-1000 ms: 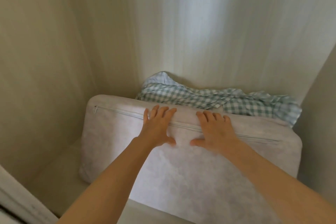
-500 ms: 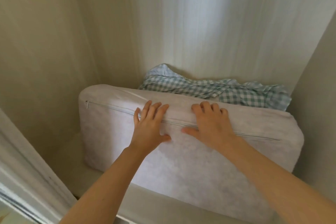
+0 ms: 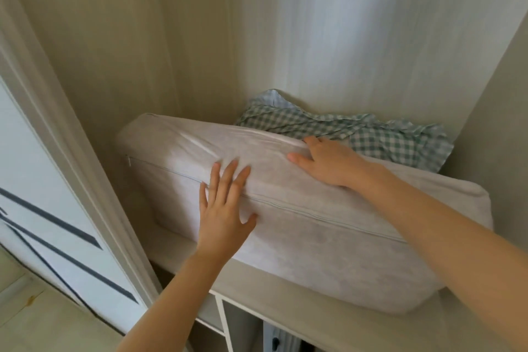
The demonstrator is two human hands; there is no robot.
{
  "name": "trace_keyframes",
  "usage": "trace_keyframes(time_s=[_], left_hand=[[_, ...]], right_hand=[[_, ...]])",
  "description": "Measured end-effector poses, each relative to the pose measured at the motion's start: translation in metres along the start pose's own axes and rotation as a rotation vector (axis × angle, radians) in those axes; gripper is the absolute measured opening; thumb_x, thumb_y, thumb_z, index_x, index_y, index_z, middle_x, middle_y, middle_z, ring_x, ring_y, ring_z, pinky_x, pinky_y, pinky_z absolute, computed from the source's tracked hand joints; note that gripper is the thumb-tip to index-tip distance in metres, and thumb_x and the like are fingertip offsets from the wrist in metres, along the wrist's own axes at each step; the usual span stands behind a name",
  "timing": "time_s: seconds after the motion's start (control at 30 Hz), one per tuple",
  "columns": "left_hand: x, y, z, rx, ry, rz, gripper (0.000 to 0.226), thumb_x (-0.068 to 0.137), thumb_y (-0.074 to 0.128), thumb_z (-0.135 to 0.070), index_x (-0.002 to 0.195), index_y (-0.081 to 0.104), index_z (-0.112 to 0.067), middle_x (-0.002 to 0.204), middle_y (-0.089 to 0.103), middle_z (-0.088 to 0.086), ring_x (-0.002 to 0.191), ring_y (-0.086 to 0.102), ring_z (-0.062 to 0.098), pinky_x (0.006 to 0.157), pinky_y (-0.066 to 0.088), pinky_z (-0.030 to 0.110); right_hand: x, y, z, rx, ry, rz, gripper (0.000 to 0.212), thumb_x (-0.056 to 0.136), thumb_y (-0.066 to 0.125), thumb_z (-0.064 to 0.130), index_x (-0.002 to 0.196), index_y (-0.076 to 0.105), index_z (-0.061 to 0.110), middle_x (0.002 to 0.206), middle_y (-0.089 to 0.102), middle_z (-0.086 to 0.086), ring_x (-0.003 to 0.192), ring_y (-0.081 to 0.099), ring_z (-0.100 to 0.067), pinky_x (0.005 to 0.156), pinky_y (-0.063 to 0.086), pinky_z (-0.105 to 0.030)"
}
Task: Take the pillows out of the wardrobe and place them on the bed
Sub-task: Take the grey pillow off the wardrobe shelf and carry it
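The white pillow (image 3: pixel 300 208) lies on the wardrobe shelf (image 3: pixel 328 320), its near corner over the shelf edge, with a green checked pillow (image 3: pixel 371 137) behind it. The left hand (image 3: pixel 225 217) presses flat on its zipped side, fingers spread. The right hand (image 3: pixel 325 160) curls over its top edge; those fingertips seem hidden behind

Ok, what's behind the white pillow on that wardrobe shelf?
A green checked pillow lies behind the white pillow, against the back wall. Only its top edge shows; the white pillow and the right hand cover the rest.
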State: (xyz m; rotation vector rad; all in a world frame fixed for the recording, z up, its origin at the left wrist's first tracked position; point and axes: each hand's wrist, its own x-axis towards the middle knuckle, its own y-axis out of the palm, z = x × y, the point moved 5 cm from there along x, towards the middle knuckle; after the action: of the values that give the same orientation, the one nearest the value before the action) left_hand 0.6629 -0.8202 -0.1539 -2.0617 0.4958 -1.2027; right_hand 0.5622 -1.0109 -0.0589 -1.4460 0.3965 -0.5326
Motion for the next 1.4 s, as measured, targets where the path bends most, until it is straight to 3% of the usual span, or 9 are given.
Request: trace_keyframes(time_s=[0.1, 0.23, 0.4, 0.57, 0.7, 0.9, 1.07, 1.3, 1.4], left_hand=[[-0.016, -0.008, -0.019, -0.32, -0.233, 0.046, 0.078, 0.092, 0.059, -0.024, 0.155, 0.017, -0.04, 0.165, -0.016, -0.01, 0.15, -0.02, 0.021, 0.12, 0.009, 0.051], [-0.027, -0.015, -0.047, -0.661, -0.482, 0.035, 0.08, 0.093, 0.047, -0.056, 0.157, 0.004, -0.035, 0.159, -0.031, -0.016, 0.152, -0.007, 0.016, 0.109, 0.016, 0.025], [-0.043, -0.021, -0.043, -0.749, -0.536, 0.004, 0.094, 0.084, 0.05, -0.063, 0.158, 0.001, -0.032, 0.16, -0.028, -0.017, 0.152, 0.0, 0.013, 0.119, 0.02, 0.033], [-0.048, -0.029, -0.013, -0.716, -0.801, 0.075, 0.107, 0.079, 0.05, -0.077, 0.159, 0.007, -0.02, 0.166, -0.013, -0.002, 0.151, 0.013, 0.025, 0.116, 0.018, 0.034], [-0.053, -0.03, 0.011, -0.867, -1.06, 0.198, 0.147, 0.04, 0.045, -0.1, 0.157, 0.019, -0.015, 0.166, 0.008, 0.003, 0.148, 0.021, 0.029, 0.118, 0.023, 0.053], [-0.094, -0.003, 0.04, -1.019, -1.309, 0.146, 0.101, 0.064, 0.075, -0.068, 0.143, 0.041, -0.014, 0.122, 0.057, 0.003, 0.118, 0.053, 0.035, 0.105, 0.042, 0.055], [-0.121, 0.02, 0.061, -0.94, -1.384, 0.118, 0.1, 0.075, 0.075, -0.058, 0.15, 0.024, -0.016, 0.147, 0.038, 0.011, 0.131, 0.041, 0.038, 0.105, 0.041, 0.057], [-0.13, 0.039, 0.058, -0.739, -1.294, 0.065, 0.112, 0.077, 0.077, -0.052, 0.155, 0.002, -0.024, 0.16, 0.012, 0.006, 0.135, 0.035, 0.035, 0.102, 0.042, 0.046], [-0.133, 0.046, 0.057, -0.753, -1.252, 0.011, 0.115, 0.078, 0.078, -0.047, 0.156, -0.004, -0.026, 0.162, 0.006, 0.001, 0.141, 0.029, 0.033, 0.108, 0.037, 0.049]], right_hand=[[-0.014, 0.002, 0.005, 0.016, 0.0, -0.092, 0.079, 0.089, 0.023, 0.073, 0.139, 0.038, 0.014, 0.136, 0.052, -0.015, 0.119, 0.052, -0.036, 0.095, 0.045, -0.052], [-0.04, 0.005, 0.021, -0.038, 0.011, -0.231, 0.072, 0.089, 0.027, 0.07, 0.132, 0.042, 0.014, 0.129, 0.053, -0.016, 0.116, 0.051, -0.038, 0.093, 0.042, -0.052], [-0.077, 0.006, 0.047, -0.115, 0.05, -0.328, 0.068, 0.09, 0.033, 0.068, 0.129, 0.045, 0.013, 0.126, 0.054, -0.015, 0.111, 0.052, -0.036, 0.087, 0.041, -0.049], [-0.097, 0.009, 0.079, 0.058, -0.11, -0.144, 0.063, 0.085, 0.059, 0.056, 0.13, 0.04, 0.016, 0.131, 0.045, -0.011, 0.117, 0.044, -0.035, 0.091, 0.044, -0.049], [-0.102, 0.02, 0.099, 0.234, -0.304, 0.161, 0.049, 0.091, 0.063, 0.035, 0.132, 0.047, 0.015, 0.131, 0.051, -0.01, 0.118, 0.052, -0.027, 0.091, 0.039, -0.03], [-0.098, 0.063, 0.082, 0.395, -0.227, 0.456, 0.038, 0.1, 0.047, 0.036, 0.131, 0.055, 0.015, 0.135, 0.056, 0.0, 0.108, 0.054, -0.012, 0.091, 0.041, -0.024], [-0.077, 0.114, 0.05, 0.339, -0.09, 0.493, 0.045, 0.102, 0.04, 0.042, 0.128, 0.056, 0.009, 0.131, 0.059, -0.01, 0.117, 0.057, -0.026, 0.101, 0.044, -0.039], [-0.029, 0.164, 0.012, 0.323, 0.051, 0.394, 0.053, 0.1, 0.039, 0.047, 0.132, 0.051, 0.007, 0.119, 0.061, -0.01, 0.1, 0.059, -0.023, 0.088, 0.047, -0.036], [-0.007, 0.178, -0.004, 0.346, 0.134, 0.386, 0.061, 0.1, 0.036, 0.05, 0.14, 0.042, 0.006, 0.137, 0.052, -0.014, 0.118, 0.053, -0.028, 0.095, 0.043, -0.037]])
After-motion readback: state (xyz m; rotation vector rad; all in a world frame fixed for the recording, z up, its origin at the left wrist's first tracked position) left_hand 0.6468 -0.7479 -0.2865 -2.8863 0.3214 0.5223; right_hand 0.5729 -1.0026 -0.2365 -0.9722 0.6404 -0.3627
